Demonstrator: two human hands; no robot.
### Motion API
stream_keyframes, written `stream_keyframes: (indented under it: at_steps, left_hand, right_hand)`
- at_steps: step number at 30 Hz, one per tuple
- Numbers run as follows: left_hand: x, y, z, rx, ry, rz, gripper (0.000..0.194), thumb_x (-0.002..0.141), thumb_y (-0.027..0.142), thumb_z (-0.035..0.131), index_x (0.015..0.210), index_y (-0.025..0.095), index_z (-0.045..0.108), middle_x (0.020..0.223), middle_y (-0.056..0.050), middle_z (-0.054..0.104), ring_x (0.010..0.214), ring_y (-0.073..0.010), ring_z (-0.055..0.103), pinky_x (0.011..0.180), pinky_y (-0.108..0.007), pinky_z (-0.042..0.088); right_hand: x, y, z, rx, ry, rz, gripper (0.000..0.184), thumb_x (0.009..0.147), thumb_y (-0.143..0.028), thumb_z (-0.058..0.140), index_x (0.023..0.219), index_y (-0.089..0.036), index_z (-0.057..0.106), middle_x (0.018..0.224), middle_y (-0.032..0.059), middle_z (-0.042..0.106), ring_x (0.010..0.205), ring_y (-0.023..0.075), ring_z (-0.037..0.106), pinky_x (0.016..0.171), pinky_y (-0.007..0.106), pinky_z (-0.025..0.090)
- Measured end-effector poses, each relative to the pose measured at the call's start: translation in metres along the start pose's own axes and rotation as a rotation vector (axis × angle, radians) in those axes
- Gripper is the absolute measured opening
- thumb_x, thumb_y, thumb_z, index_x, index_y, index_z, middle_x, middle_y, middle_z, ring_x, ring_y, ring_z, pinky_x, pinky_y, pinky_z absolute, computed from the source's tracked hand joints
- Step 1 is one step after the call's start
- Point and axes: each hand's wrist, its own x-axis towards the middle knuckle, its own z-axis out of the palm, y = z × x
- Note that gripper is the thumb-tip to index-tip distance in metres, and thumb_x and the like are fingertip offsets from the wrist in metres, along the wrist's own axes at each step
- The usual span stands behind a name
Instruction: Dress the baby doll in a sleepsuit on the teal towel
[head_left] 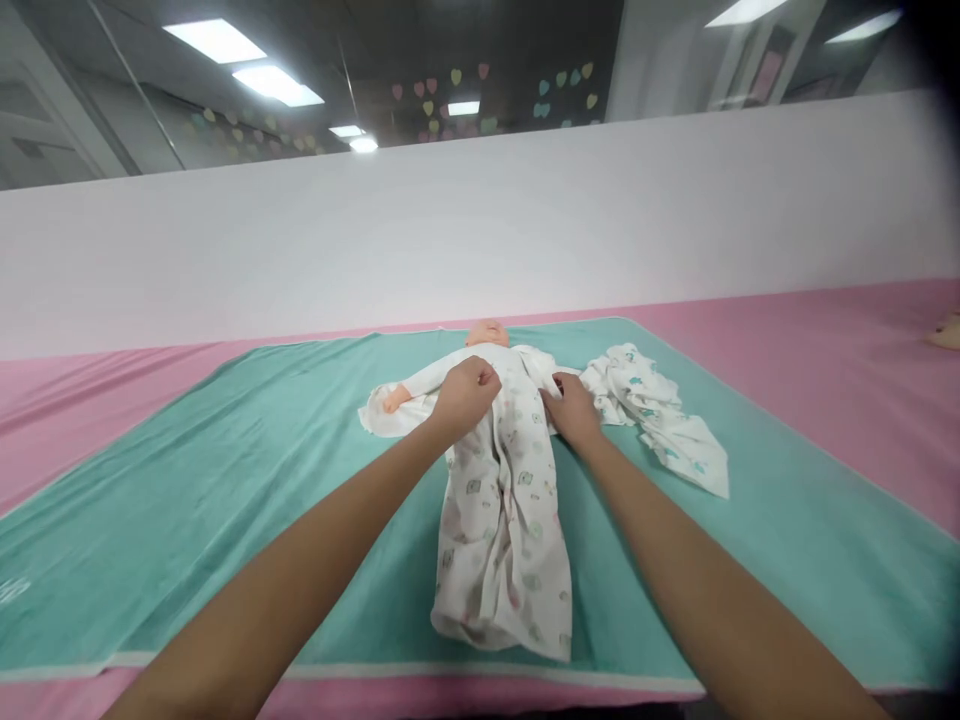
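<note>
Gown of white printed cloth (pixel 510 500) over pinkish plastic doll (pixel 486 332): seemingly pinching its side in the narrow grip of right hand (pixel 573 408) for steadiness, curling left hand (pixel 466 393) closed above, contents impossible to tell.

The garment (pixel 534 490) is matt, creased cloth.

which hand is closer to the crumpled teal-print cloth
Right. The right hand is beside the crumpled cloth, at its left end; the left hand is farther off, over the printed garment.

Teal sheet (pixel 300 430) over pink cloth (pixel 817 380); wht wall (pixel 480 230) bhnd; dk glass (pixel 540 45) above w/ lts (pixel 279 86), hearts (pixel 484 71).
</note>
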Motion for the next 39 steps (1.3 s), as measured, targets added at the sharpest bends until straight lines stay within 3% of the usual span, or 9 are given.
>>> stream_keyframes:
  at_steps: [3, 6, 12, 18, 23, 27, 30, 33, 39]
  left_hand:
    - [0.061, 0.006, 0.028, 0.396, -0.229, 0.181, 0.017, 0.078, 0.023, 0.043, 0.085, 0.014, 0.056, 0.095, -0.009, 0.06, 0.089, -0.0192, 0.053, 0.073, -0.029, 0.042]
    - [0.11, 0.015, 0.055, 0.629, -0.487, 0.216, 0.034, 0.077, 0.031, 0.049, 0.104, 0.012, 0.057, 0.11, -0.016, 0.057, 0.1, -0.0266, 0.053, 0.082, -0.037, 0.043]
    - [0.157, 0.017, 0.1, 0.689, -0.838, 0.129, 0.028, 0.055, 0.025, 0.071, 0.081, 0.015, 0.069, 0.09, -0.014, 0.067, 0.091, -0.0337, 0.059, 0.082, -0.046, 0.044]
    - [0.155, 0.013, 0.106, 0.686, -0.795, 0.188, 0.04, 0.059, 0.017, 0.068, 0.099, 0.012, 0.064, 0.104, -0.018, 0.063, 0.097, -0.0347, 0.057, 0.08, -0.047, 0.045]
    - [0.152, 0.004, 0.071, 0.663, -0.738, 0.265, 0.048, 0.069, 0.019, 0.06, 0.116, 0.016, 0.052, 0.113, -0.016, 0.058, 0.1, -0.029, 0.057, 0.078, -0.038, 0.048]
    - [0.152, -0.009, 0.041, 0.666, -0.677, 0.278, 0.044, 0.074, 0.02, 0.054, 0.117, 0.013, 0.047, 0.11, -0.017, 0.057, 0.095, -0.0275, 0.058, 0.074, -0.036, 0.048]
    - [0.15, -0.016, 0.027, 0.653, -0.648, 0.292, 0.042, 0.077, 0.023, 0.05, 0.118, 0.015, 0.044, 0.109, -0.015, 0.057, 0.094, -0.0255, 0.058, 0.074, -0.034, 0.048]
    - [0.144, -0.017, 0.025, 0.648, -0.646, 0.299, 0.042, 0.078, 0.023, 0.049, 0.119, 0.016, 0.043, 0.109, -0.015, 0.057, 0.094, -0.0247, 0.058, 0.073, -0.033, 0.048]
    - [0.131, -0.005, 0.036, 0.663, -0.669, 0.297, 0.054, 0.074, 0.019, 0.053, 0.125, 0.012, 0.036, 0.104, -0.018, 0.058, 0.089, -0.0279, 0.059, 0.069, -0.035, 0.048]
  right_hand:
    - [0.002, 0.004, -0.001, 0.046, -0.006, 0.038, 0.034, 0.075, -0.035, 0.049, 0.105, -0.019, 0.054, 0.095, 0.0057, 0.06, 0.082, 0.0203, 0.053, 0.073, 0.032, 0.039]
    - [0.005, 0.01, -0.01, 0.103, 0.165, 0.051, 0.025, 0.08, -0.029, 0.042, 0.098, -0.019, 0.056, 0.089, 0.0045, 0.059, 0.078, 0.0183, 0.052, 0.073, 0.031, 0.04]
    - [0.009, 0.007, -0.017, 0.032, 0.282, 0.045, 0.025, 0.085, -0.028, 0.035, 0.093, -0.018, 0.057, 0.09, 0.0063, 0.058, 0.087, 0.0186, 0.051, 0.08, 0.032, 0.04]
    - [0.01, 0.015, -0.018, -0.429, 0.283, 0.105, 0.033, 0.077, -0.019, 0.042, 0.107, -0.022, 0.055, 0.135, 0.0104, 0.039, 0.123, 0.0285, 0.032, 0.097, 0.048, 0.026]
    - [0.013, 0.032, -0.04, -0.547, 0.343, 0.21, 0.033, 0.077, -0.025, 0.047, 0.109, -0.024, 0.057, 0.138, 0.0103, 0.036, 0.125, 0.0328, 0.03, 0.095, 0.054, 0.026]
    - [0.012, 0.024, -0.048, -0.508, 0.439, 0.068, 0.033, 0.075, -0.01, 0.04, 0.099, -0.018, 0.061, 0.136, 0.0118, 0.038, 0.126, 0.0294, 0.03, 0.102, 0.049, 0.021]
    - [0.013, 0.013, -0.041, -0.222, 0.332, -0.038, 0.033, 0.082, -0.019, 0.036, 0.107, -0.017, 0.058, 0.123, 0.0113, 0.051, 0.113, 0.0231, 0.046, 0.095, 0.038, 0.034]
    - [0.015, 0.011, -0.032, 0.091, 0.205, 0.094, 0.032, 0.083, -0.04, 0.039, 0.096, -0.018, 0.059, 0.084, 0.004, 0.062, 0.075, 0.0168, 0.055, 0.069, 0.028, 0.043]
    - [0.02, 0.029, -0.032, 0.17, 0.361, 0.304, 0.029, 0.074, -0.045, 0.048, 0.061, -0.02, 0.042, 0.053, -0.0061, 0.042, 0.055, 0.0116, 0.04, 0.054, 0.024, 0.033]
